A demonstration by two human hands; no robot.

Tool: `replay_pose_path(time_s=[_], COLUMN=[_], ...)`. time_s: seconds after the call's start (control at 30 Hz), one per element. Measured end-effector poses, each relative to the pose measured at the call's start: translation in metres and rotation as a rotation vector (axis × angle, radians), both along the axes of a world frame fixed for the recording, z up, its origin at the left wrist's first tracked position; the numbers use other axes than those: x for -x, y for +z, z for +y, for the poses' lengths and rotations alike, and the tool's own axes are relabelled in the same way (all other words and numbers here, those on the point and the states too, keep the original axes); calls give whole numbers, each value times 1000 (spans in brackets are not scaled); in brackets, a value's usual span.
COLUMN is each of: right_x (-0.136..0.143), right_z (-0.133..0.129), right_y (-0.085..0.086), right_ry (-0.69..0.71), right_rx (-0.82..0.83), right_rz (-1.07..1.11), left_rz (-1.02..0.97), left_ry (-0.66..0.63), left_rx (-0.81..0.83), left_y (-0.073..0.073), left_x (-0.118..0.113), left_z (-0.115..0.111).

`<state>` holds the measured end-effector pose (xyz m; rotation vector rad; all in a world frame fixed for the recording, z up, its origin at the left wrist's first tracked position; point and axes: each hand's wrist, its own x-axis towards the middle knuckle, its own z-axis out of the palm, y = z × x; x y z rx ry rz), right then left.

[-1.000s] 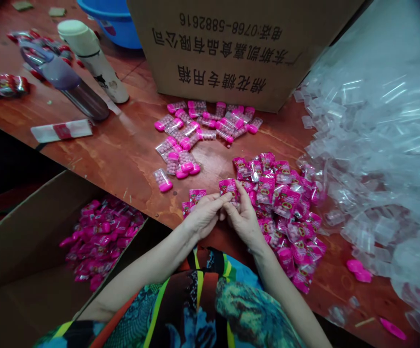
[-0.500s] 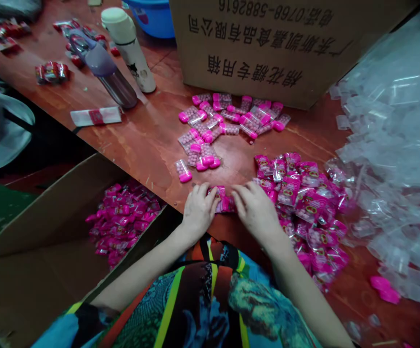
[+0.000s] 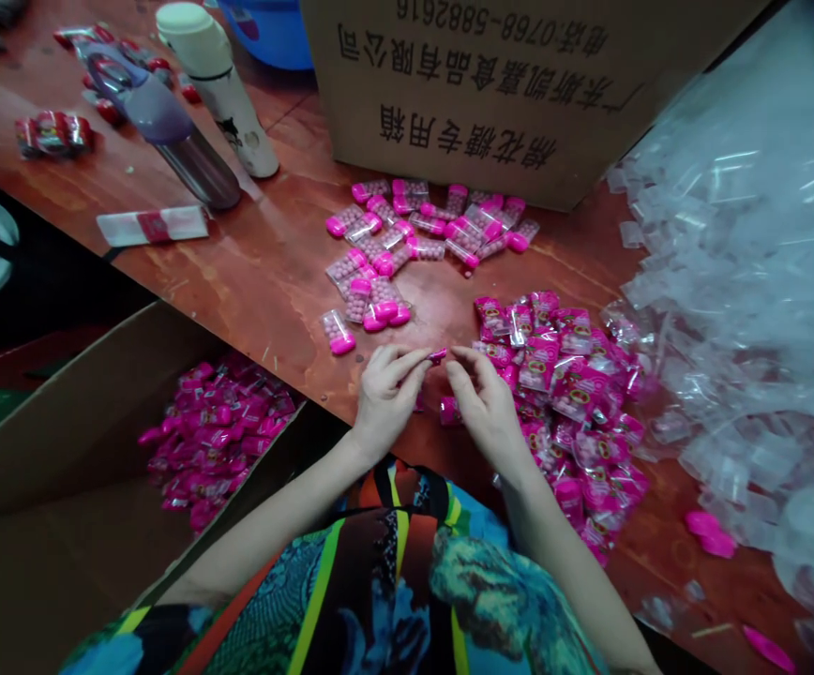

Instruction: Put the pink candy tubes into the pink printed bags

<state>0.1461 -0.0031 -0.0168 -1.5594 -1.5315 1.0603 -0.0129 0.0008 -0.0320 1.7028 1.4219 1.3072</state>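
A small pink candy packet (image 3: 438, 356) is held edge-on above the table, and little of its face shows. My left hand (image 3: 387, 398) pinches its left end between thumb and fingers. At the other end, the curled fingertips of my right hand (image 3: 481, 398) meet the packet. Beside my right hand lies a heap of pink candy packets (image 3: 580, 384), with one packet (image 3: 450, 411) just below its fingers. Beyond my hands are several clear bottles of pink candy with pink caps (image 3: 385, 267), lying loosely on the table.
A large cardboard carton (image 3: 442, 103) stands at the back. Clear plastic containers (image 3: 751, 375) pile up at right. An open box (image 3: 62, 412) at lower left holds pink packets (image 3: 217, 441). A purple-lidded bottle (image 3: 182, 141), white flask (image 3: 228, 103) and tissue pack (image 3: 154, 226) sit at left.
The packet, earlier lying face-up between my hands, is now lifted and turned edge-on. Both hands have drawn closer together around it. The whole view has shifted slightly.
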Motion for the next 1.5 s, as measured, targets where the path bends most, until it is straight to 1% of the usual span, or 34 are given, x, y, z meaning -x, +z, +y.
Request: replay_pose_path(time_s=[0.03,0.1,0.17,0.27,0.3,0.33,0.4,0.5,0.57,0.63,0.67,0.7,0.73,0.8,0.87,0.9,0.97,1.0,1.07,1.17,1.23,1.3,1.37,1.43,1.5], right_x=[1,1,-1,-5,-6,-6,-5,-2,1,4,5,6,6,4,1,0,-1,0,3,8,9,9,7,5,4], right_z=[5,13,18,19,19,18,19,20,21,22,22,23,23,23,23,22,20,18,17,19,23,28,32,33,31], right_y=[-1,-4,-6,-9,-10,-12,-14,-17,-17,-15,-15,-14,-13,-12,-9,-8,-6,-5,-5,-10,-15,-19,-21,-21,-17], right_ry=[-33,-95,-152,-156,-151,-154,-188,-264,-290,-278,-273,-277,-288,-305,-269,-236,-173,-157,-153,-166,-184,-196,-166,-68,23], right_rx=[59,141,173,240,259,267,241,215,266,327,333,314,276,179,116,103,107,114,127,107,74,28,-26,-47,-51], right_rz=[166,372,473,594,621,634,632,636,643,662,685,714,739,741,693,666,623,608,587,551,476,346,160,-118,-413], left_rz=[-67,-204,-392,-690,-756,-801,-837,-777,-720,-689,-673,-655,-638,-629,-647,-655,-663,-674,-723,-807,-807,-755,-703,-713,-781], left_ry=[-16,-15,15,-1,-19,-24,14,48,8,-71,-111,-134,-132,-59,11,5,-70,-103,-104,-9,8,-31,-68,-54,0], left_rx=[25,112,270,563,622,647,605,476,416,374,356,341,334,370,501,594,754,795,807,825,869,896,902,896,889], left_y=[2,5,7,6,5,4,1,0,2,6,8,11,14,18,20,20,19,18,15,12,12,13,14,16,18], left_x=[-4,-10,-13,-15,-16,-16,-18,-21,-23,-25,-26,-26,-25,-23,-20,-19,-17,-18,-20,-23,-21,-16,-6,3,11], left_z=[2,5,8,11,12,14,15,17,16,13,11,10,9,7,8,9,12,13,15,18,19,19,19,19,20])
